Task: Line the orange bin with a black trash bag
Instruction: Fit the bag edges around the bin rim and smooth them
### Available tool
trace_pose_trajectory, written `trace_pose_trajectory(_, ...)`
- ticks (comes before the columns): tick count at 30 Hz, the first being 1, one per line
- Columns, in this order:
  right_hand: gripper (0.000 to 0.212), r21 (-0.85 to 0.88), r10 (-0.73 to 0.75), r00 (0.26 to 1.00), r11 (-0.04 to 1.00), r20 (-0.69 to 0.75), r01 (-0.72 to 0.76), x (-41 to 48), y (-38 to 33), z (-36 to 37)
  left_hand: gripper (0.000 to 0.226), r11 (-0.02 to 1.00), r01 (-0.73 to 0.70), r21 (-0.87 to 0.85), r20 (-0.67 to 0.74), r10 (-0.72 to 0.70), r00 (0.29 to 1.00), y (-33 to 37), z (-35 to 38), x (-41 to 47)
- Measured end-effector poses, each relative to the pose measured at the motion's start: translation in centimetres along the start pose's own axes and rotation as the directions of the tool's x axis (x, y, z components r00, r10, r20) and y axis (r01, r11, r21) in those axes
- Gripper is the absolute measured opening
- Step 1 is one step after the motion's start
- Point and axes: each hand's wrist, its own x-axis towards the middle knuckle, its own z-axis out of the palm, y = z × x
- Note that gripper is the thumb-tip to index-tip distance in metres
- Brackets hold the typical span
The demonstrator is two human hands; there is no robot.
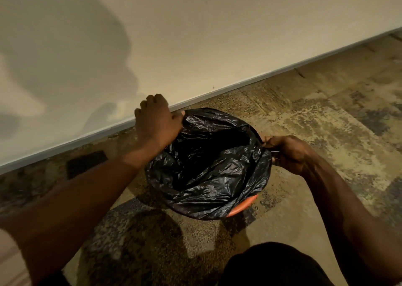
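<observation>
Head view, looking down: bin (242,207) on the carpet (326,111) close to the wall (195,35), with only a sliver of orange rim showing at its near edge. Bag (208,166) already inside the bin, mouth open, film draped over most of the rim. Left hand (157,120) clenched on the bag's edge at the bin's far-left side. Right hand (289,153) pinching the edge at the bin's right side. Judged thin, light, limp and slick, easy to tear if yanked. Best taken by the hem, stretched outward, then folded down over the bare near rim.
</observation>
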Motion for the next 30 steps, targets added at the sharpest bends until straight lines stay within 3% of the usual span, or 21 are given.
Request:
trace_pose_trajectory(2,0.013,-0.013,0.031,0.998,0.999,-0.055,-0.032,-1.1,0.5,0.0,0.044,0.983,-0.183,0.030,-0.132,0.185,0.974,1.9,-0.7,-3.1)
trace_pose_trajectory(5,0.021,-0.007,0.062,0.993,0.998,-0.105,-0.063,-2.8,1.3,0.3,0.025,0.921,-0.349,-0.171,-0.108,0.335,0.936,4.8,-1.1,-8.3)
trace_pose_trajectory(8,0.026,0.050,0.085,0.988,0.996,-0.133,-0.079,-4.4,2.3,0.5,0.027,0.855,-0.449,-0.260,-0.088,0.442,0.893,6.6,-1.2,-13.0)
trace_pose_trajectory(11,0.021,0.099,0.105,0.980,0.991,-0.170,-0.089,-5.7,3.8,1.1,0.030,0.846,-0.432,-0.313,-0.051,0.439,0.897,6.5,-1.8,-16.4)
trace_pose_trajectory(15,0.015,0.164,0.124,0.980,0.982,-0.158,-0.098,-7.2,5.8,2.0,0.048,0.909,-0.100,-0.404,0.224,0.204,0.953,5.6,-2.6,-19.1)
trace_pose_trajectory(17,0.018,0.211,0.133,0.981,0.972,-0.138,-0.102,-8.0,6.6,2.6,0.052,0.899,0.139,-0.416,0.403,0.045,0.914,4.5,-3.0,-20.0)
trace_pose_trajectory(19,0.019,0.259,0.143,0.983,0.960,-0.119,-0.108,-8.9,7.3,3.4,0.051,0.801,0.408,-0.439,0.598,-0.078,0.798,3.1,-3.5,-20.8)
trace_pose_trajectory(22,0.019,0.333,0.161,0.981,0.936,-0.110,-0.116,-10.4,8.1,4.5,0.051,0.492,0.752,-0.440,0.788,-0.189,0.585,1.3,-4.2,-21.6)
trace_pose_trajectory(23,0.021,0.347,0.173,0.977,0.930,-0.123,-0.121,-10.9,8.2,5.0,0.053,0.405,0.813,-0.418,0.819,-0.219,0.530,1.0,-4.2,-21.7)
trace_pose_trajectory(25,0.026,0.362,0.195,0.970,0.923,-0.148,-0.131,-12.0,8.5,5.8,0.059,0.342,0.869,-0.357,0.845,-0.279,0.457,0.6,-3.9,-21.8)
trace_pose_trajectory(28,0.021,0.406,0.227,0.965,0.900,-0.131,-0.157,-13.9,8.2,6.9,0.051,0.288,0.880,-0.377,0.797,-0.383,0.467,0.7,-3.6,-21.3)
trace_pose_trajectory(30,0.033,0.412,0.242,0.963,0.895,-0.120,-0.174,-15.0,7.9,7.6,0.043,0.262,0.877,-0.403,0.778,-0.408,0.479,0.7,-3.9,-21.0)
